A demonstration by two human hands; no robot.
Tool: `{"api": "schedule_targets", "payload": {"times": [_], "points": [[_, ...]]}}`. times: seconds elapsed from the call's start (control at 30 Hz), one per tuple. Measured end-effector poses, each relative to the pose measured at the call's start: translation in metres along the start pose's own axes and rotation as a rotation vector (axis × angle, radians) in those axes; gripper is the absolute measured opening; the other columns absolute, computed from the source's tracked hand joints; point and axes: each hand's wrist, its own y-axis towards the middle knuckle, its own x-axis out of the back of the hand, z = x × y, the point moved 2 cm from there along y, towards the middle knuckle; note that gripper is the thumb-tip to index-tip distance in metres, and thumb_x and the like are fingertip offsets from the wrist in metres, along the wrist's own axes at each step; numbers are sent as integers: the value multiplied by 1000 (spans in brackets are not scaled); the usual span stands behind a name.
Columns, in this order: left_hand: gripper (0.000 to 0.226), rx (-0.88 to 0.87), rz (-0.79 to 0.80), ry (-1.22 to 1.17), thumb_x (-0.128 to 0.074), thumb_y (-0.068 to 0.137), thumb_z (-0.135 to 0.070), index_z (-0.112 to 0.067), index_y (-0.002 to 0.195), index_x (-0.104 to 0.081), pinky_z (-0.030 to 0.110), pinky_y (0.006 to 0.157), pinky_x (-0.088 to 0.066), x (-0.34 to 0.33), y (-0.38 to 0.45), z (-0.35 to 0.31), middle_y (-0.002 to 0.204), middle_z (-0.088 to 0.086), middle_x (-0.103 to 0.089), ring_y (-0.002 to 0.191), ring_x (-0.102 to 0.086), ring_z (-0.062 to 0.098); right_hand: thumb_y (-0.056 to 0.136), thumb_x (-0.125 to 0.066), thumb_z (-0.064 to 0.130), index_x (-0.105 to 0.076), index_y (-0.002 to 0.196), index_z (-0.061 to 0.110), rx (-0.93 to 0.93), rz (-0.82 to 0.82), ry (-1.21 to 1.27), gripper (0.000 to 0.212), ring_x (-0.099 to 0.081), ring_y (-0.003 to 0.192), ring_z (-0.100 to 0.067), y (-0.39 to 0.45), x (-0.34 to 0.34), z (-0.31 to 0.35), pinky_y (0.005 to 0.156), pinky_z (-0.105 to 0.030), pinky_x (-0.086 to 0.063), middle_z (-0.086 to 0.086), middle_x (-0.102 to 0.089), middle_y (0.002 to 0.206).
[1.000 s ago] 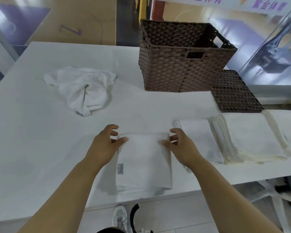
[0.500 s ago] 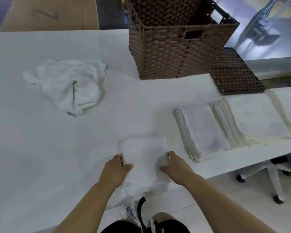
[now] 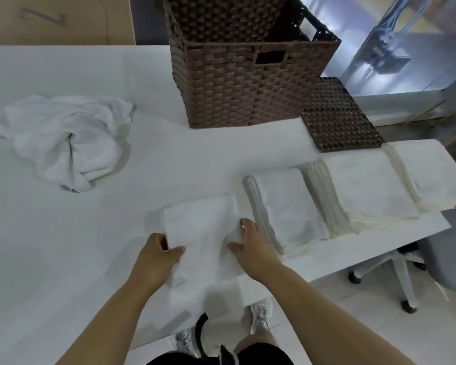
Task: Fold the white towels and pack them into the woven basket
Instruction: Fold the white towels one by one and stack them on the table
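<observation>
Only one mark is legible: a purple "7" on the floor [image 3: 44, 18] beyond the worktop [image 3: 50, 233].

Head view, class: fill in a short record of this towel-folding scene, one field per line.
folded towel: held at both side edges near the table's front edge
left hand: grips its left edge
right hand: grips its right edge
crumpled towel: unfolded, far left
woven basket: at the back; inside not visible
stacked towels: right of the held towel
table: white

Bare forearms, black shorts [image 3: 263, 355], light grey trainers [image 3: 259, 313], no sleeves visible
</observation>
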Motion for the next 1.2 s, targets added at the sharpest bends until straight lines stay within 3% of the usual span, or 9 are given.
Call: {"api": "schedule_targets", "payload": {"times": [0.1, 0.2, 0.27, 0.43, 0.57, 0.73, 0.83, 1.03, 1.2], "points": [[26, -80, -111, -63, -69, 83, -28, -15, 97, -52, 22, 58, -41, -1, -4, -30, 86, -5, -64, 76, -63, 11, 94, -56, 27, -25, 144, 25, 104, -57, 68, 59, -46, 122, -18, 6, 35, 0, 97, -30, -42, 3, -41, 137], [35, -164, -234, -197, -67, 85, -28, -23, 110, -44, 22, 63, -43, -14, -13, -67, 89, -7, -65, 79, -64, 10, 95, -54, 27, -26, 145, 29, 239, -107, 67, 57, -49, 110, -12, 9, 74, -4, 91, -19, -38, 4, -43, 133], [34, -235, -265, -229, -62, 88, -29, -31, 114, -40, 21, 63, -42, -33, -19, -93, 86, -6, -65, 75, -63, 6, 95, -53, 28, -31, 143, 31, 316, -144, 19, 52, -47, 96, -8, 12, 103, -14, 83, -15, -35, 4, -45, 128], [32, -374, -175, -159, -54, 93, -26, -53, 106, -41, 14, 63, -41, -91, -22, -153, 85, -5, -64, 70, -60, 1, 95, -54, 29, -37, 142, 27, 366, -152, -87, 50, -50, 103, -14, 25, 183, -57, 88, -18, -36, 2, -46, 127], [24, -440, -107, -141, -55, 92, -28, -48, 105, -50, 16, 71, -42, -150, -19, -199, 91, -14, -61, 85, -63, 5, 93, -56, 25, -41, 141, 26, 354, -209, -126, 50, -46, 87, -9, 32, 250, -103, 81, -19, -36, 6, -47, 108], [25, -572, -36, -79, -54, 93, -29, -45, 111, -48, 1, 67, -40, -221, -15, -254, 100, -17, -56, 84, -60, -5, 95, -53, 20, -43, 139, 26, 300, -378, -145, 45, -46, 96, -10, 33, 316, -157, 82, -20, -34, 6, -46, 116], [27, -607, 17, 4, -52, 94, -33, -41, 118, -46, 2, 67, -39, -260, -4, -276, 95, -12, -58, 82, -58, -6, 97, -49, 20, -43, 139, 24, 252, -436, -165, 43, -51, 91, -14, 35, 341, -187, 80, -24, -41, 5, -46, 113], [37, -532, 110, 383, -50, 94, -35, -29, 130, -44, 19, 86, -41, -310, 26, -269, 124, -6, -46, 96, -52, 4, 94, -49, 27, -46, 133, 23, -15, -163, -455, 39, -54, 101, -23, 54, 348, -229, 83, -34, -51, -2, -43, 121], [34, -541, 122, 482, -51, 93, -36, -30, 126, -48, 22, 88, -43, -304, 34, -270, 123, -11, -45, 103, -52, 6, 94, -50, 33, -49, 131, 26, 21, -218, -472, 38, -49, 112, -20, 63, 358, -223, 83, -31, -49, 2, -44, 126]]}}
